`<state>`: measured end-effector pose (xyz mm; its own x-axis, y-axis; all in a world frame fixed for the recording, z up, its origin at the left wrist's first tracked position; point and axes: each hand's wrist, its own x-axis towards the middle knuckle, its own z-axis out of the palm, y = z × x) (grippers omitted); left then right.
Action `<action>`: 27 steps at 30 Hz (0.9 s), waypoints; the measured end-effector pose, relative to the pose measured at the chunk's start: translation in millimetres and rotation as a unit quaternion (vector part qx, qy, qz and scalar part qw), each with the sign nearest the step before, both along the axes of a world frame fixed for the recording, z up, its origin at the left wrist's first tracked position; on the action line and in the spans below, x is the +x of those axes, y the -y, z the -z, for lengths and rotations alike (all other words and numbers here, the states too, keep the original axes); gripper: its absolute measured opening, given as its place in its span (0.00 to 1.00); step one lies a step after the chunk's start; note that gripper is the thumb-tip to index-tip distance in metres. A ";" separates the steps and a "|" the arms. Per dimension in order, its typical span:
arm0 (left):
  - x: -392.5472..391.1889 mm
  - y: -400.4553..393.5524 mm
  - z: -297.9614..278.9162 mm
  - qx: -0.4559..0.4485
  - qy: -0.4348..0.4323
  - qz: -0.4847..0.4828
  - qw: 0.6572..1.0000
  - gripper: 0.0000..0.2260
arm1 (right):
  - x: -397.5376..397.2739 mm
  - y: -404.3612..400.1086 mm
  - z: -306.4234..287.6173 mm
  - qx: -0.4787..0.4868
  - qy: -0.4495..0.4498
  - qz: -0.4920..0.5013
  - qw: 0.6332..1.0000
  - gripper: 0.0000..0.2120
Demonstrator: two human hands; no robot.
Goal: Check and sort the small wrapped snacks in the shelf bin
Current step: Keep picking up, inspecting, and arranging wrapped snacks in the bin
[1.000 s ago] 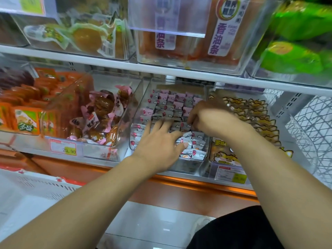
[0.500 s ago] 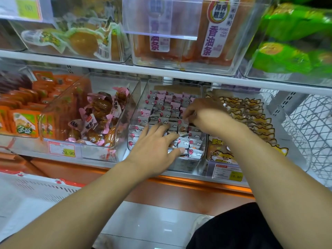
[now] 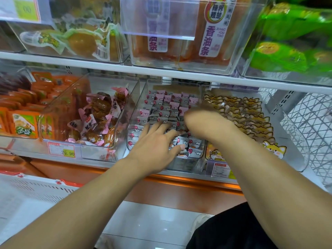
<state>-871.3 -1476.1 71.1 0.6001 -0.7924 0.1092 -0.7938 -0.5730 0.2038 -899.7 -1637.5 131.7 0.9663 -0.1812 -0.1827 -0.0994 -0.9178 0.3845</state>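
Two hands work inside the clear bin (image 3: 133, 112) of small wrapped snacks (image 3: 168, 105) at twelve o'clock. The left hand (image 3: 154, 146) lies flat, fingers straight on the wrappers. The right hand (image 3: 203, 119) is blurred; its grasp cannot be told.

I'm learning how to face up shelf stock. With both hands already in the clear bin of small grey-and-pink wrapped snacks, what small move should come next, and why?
Probably lift the right hand slightly to check whichever small grey-and-pink wrapped snacks it covers. Its fingers are hidden, while the left hand lies flat on the front packets in the clear plastic bin.
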 end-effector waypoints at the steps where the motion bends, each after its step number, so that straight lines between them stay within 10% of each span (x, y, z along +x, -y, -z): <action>1: 0.3 1.0 -0.4 0.001 0.001 0.000 1.000 0.24 | 0.5 -0.8 1.4 0.001 -0.024 0.016 1.000 0.08; 15: 3.7 0.4 -2.2 0.003 -0.008 0.012 1.000 0.25 | 10.4 12.0 18.6 0.081 0.032 0.081 0.993 0.08; 21: 5.0 -2.7 -1.3 0.008 -0.002 0.020 1.000 0.24 | 1.6 12.2 25.0 0.037 0.188 0.030 0.981 0.08; 27: 4.2 -4.1 -4.8 0.003 -0.009 0.019 1.000 0.26 | -19.0 14.6 10.5 0.392 0.422 0.114 0.810 0.06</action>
<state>-867.1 -1471.9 75.9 0.5707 -0.8159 0.0927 -0.8116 -0.5433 0.2149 -918.7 -1652.1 121.2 0.7644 -0.5201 0.3811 -0.2238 -0.7683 -0.5997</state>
